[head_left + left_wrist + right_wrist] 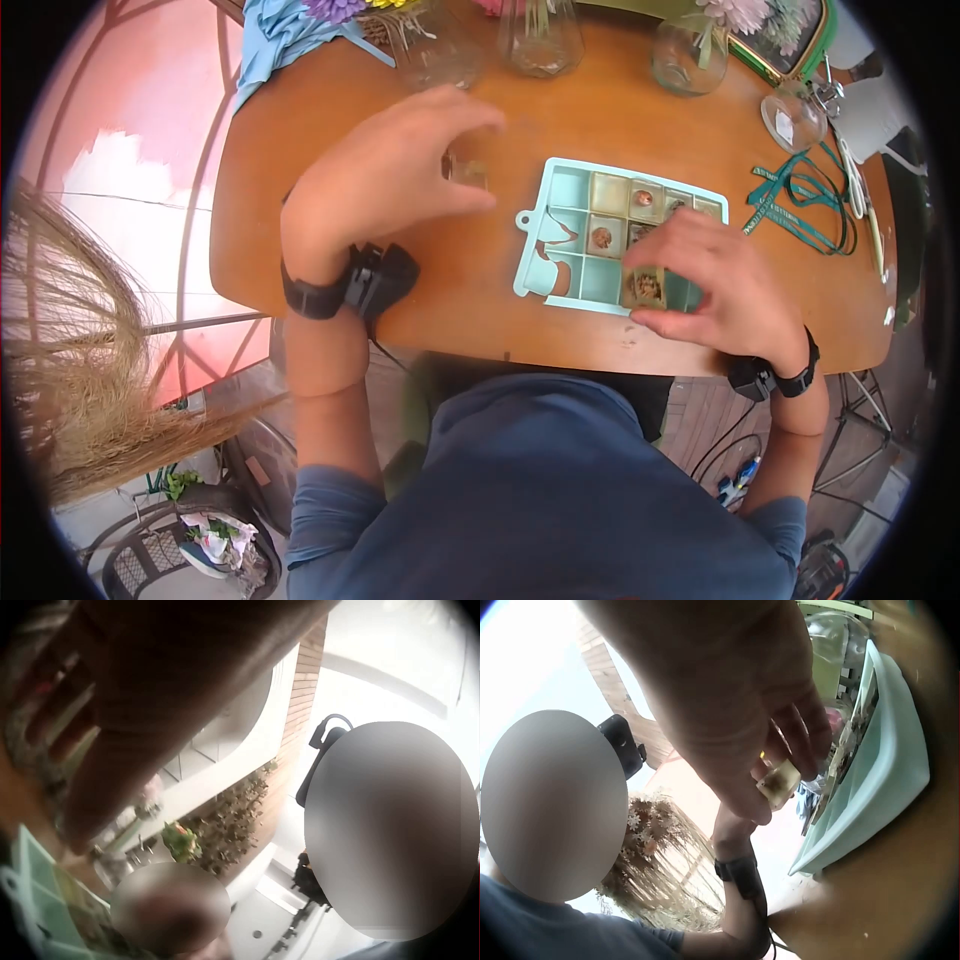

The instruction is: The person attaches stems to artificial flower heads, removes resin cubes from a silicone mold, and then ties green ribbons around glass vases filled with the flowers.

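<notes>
A pale mint silicone ice cube tray (601, 277) lies on the wooden table, several of its compartments holding clear resin cubes with brown bits inside. Over its near right part, my right hand (718, 282) pinches one small resin cube (778, 785) between thumb and fingers. In the head view that cube overlaps the tray's front row. My left hand (385, 165) hovers left of the tray, thumb and fingers spread apart. Beyond its gap, small clear cubes (468, 174) show on the table, partly hidden by the hand. The left wrist view catches the tray's corner (34, 862).
Glass vases (540, 45) with flowers stand along the table's far edge, beside a green-framed mirror (815, 45). A dark green ribbon (800, 215) lies right of the tray, near a white cord (853, 175). Light blue cloth (280, 45) hangs at the far left.
</notes>
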`<state>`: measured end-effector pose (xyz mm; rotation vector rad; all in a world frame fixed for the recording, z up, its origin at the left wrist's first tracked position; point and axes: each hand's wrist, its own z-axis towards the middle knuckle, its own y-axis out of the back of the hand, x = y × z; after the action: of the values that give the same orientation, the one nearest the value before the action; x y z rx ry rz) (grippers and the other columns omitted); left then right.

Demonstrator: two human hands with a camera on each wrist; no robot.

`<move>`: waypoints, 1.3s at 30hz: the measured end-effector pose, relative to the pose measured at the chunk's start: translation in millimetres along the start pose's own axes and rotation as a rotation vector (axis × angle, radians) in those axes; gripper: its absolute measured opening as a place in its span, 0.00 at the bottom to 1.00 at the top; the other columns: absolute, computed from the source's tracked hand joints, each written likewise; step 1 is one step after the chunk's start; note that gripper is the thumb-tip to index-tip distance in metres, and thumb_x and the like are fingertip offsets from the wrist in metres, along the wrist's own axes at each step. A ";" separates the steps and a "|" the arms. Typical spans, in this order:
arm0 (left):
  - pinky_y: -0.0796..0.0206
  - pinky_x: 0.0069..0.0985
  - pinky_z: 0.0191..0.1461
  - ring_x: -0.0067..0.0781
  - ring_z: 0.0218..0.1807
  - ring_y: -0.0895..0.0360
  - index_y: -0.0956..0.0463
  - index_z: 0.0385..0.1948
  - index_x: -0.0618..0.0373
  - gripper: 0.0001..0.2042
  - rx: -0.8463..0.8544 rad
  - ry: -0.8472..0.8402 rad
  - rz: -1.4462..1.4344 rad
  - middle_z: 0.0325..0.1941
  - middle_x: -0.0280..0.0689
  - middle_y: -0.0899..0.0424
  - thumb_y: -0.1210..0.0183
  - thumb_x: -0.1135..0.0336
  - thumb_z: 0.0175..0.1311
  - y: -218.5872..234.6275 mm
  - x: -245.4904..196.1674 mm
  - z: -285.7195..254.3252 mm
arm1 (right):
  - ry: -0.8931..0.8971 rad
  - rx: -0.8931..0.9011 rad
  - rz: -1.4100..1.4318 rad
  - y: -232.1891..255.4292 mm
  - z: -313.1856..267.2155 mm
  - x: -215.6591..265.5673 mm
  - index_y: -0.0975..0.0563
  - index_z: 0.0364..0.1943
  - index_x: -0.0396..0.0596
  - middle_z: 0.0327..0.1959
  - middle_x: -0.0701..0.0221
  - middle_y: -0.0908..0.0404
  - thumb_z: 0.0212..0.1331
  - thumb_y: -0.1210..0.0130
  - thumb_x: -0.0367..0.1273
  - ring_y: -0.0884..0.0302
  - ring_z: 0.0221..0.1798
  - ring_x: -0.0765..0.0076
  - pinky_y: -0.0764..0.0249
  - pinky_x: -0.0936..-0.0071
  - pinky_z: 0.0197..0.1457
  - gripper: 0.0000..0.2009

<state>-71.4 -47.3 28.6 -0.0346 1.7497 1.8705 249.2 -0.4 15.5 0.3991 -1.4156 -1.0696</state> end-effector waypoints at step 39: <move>0.28 0.30 0.45 0.38 0.39 0.22 0.23 0.50 0.59 0.20 0.100 0.075 -0.097 0.39 0.40 0.22 0.33 0.69 0.54 -12.3 0.6 17.3 | -0.114 0.059 -0.088 -3.4 0.8 -4.2 0.21 0.50 0.51 0.42 0.69 0.25 0.42 0.29 0.30 0.26 0.48 0.55 0.27 0.63 0.52 0.26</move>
<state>-60.6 -31.4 19.6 -0.1504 1.8564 1.7314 248.0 1.4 10.5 0.4522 -1.5451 -1.1387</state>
